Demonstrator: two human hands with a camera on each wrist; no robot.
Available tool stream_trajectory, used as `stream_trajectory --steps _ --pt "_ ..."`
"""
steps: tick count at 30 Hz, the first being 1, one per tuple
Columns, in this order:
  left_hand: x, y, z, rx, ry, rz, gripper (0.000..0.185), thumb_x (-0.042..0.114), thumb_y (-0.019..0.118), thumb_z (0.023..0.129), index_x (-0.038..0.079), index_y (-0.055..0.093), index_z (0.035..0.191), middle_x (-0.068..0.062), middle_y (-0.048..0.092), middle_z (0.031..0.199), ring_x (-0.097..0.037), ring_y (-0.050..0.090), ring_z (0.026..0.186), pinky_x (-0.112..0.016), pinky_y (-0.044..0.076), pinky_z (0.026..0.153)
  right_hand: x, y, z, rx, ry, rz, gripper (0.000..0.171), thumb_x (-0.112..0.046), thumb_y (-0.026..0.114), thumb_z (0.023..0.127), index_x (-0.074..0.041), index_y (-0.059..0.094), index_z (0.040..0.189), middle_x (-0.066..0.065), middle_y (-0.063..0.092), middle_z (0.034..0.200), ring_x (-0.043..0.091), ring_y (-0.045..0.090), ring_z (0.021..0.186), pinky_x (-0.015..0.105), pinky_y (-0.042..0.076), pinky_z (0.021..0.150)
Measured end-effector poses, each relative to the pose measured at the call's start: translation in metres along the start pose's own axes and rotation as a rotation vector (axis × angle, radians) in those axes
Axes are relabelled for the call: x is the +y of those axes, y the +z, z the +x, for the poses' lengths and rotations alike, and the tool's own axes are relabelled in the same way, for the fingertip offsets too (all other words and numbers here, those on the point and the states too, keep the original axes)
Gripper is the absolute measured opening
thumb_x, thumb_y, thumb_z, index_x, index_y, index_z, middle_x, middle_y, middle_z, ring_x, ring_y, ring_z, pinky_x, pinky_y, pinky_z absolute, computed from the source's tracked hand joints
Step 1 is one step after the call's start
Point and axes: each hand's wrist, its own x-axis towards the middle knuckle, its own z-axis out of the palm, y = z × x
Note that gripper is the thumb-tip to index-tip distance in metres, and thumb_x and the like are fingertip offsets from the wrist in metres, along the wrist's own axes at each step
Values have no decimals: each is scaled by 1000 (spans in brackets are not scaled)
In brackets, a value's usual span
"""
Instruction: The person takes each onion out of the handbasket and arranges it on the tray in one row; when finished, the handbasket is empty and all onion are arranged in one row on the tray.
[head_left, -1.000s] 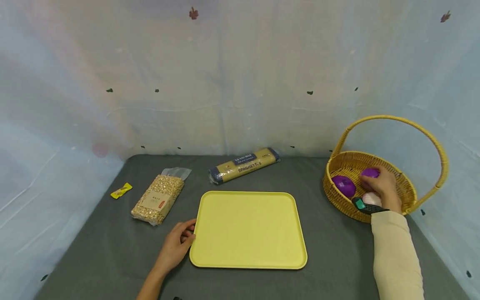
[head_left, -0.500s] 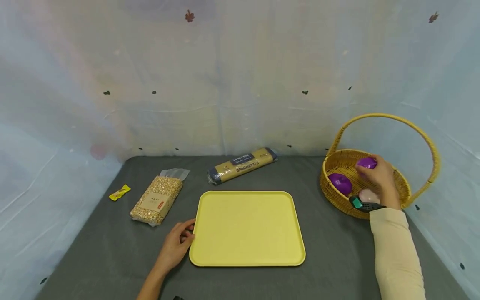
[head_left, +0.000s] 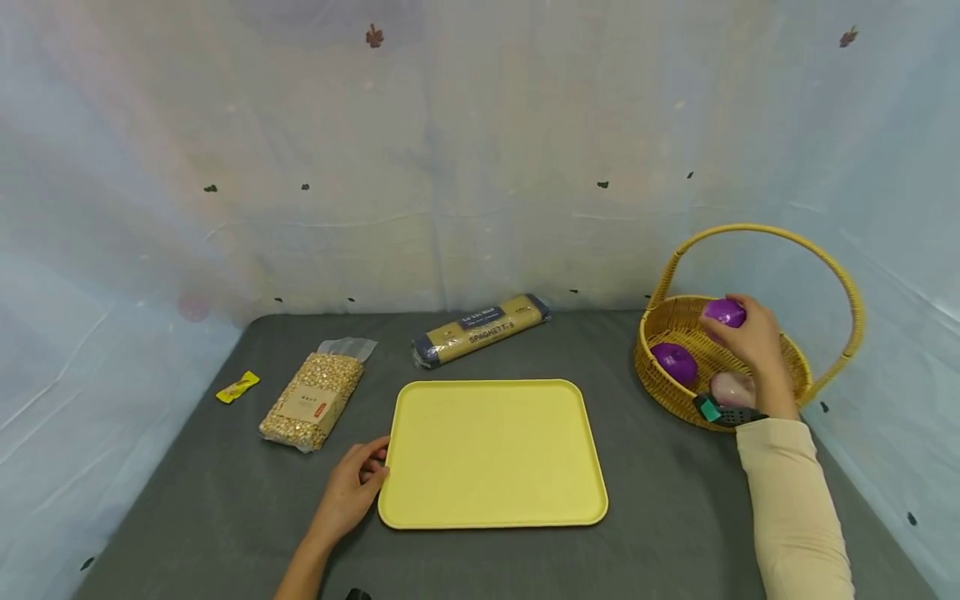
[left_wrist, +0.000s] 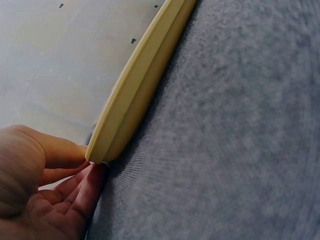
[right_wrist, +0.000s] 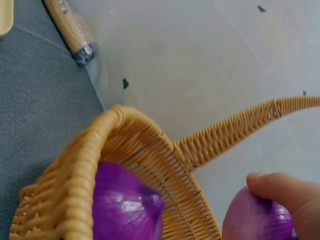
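Note:
My right hand grips a shiny purple onion above the far side of the wicker basket. In the right wrist view, the thumb lies over the top of that onion. A second purple onion stays in the basket, beside a pale pinkish-white round thing partly covered by the wrist. To the left, my left hand holds the left edge of a yellow rectangular tray. The left wrist view has the tray's rim between thumb and fingers.
A spaghetti pack lies behind the tray, near the back edge of the grey table. Left of the tray are a clear bag of grains and a small yellow packet. The basket's tall handle arches beside the right hand.
My right hand has lifted the purple onion up from inside the basket to about its far rim. My left hand stays at the tray's edge. The head view has shifted slightly.

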Motion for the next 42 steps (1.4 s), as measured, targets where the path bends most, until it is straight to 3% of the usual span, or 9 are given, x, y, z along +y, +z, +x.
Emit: stream_trajectory --steps 12,21,33,42 --pt "-1 2 -2 25 67 6 42 -7 62 83 -2 56 125 -9 56 98 -12 53 78 -25 46 65 -21 -4 -5 6 -27 18 74 -42 61 87 -1 32 142 35 33 131 50 34 116 64 34 87" --pt "0 1 -1 25 60 19 42 -6 63 83 -1 56 125 -9 56 98 -13 53 79 -25 46 66 -33 1 -11 17 -85 96 70 -39 63 86 -3 37 140 31 37 129 45 36 114 62 37 86" --pt "-1 1 -1 26 56 6 43 -6 63 83 -1 56 125 -9 56 98 -14 53 79 -25 46 66 -62 11 -23 1 -160 84 70 -39 67 83 -11 39 141 28 36 132 45 37 115 64 38 85" --pt "2 0 -3 11 40 6 42 -4 62 84 0 56 126 -9 56 100 -13 54 80 -24 46 67 -81 19 -32 -2 -227 97 67 -33 69 83 -9 42 139 27 38 131 46 40 113 66 39 82"
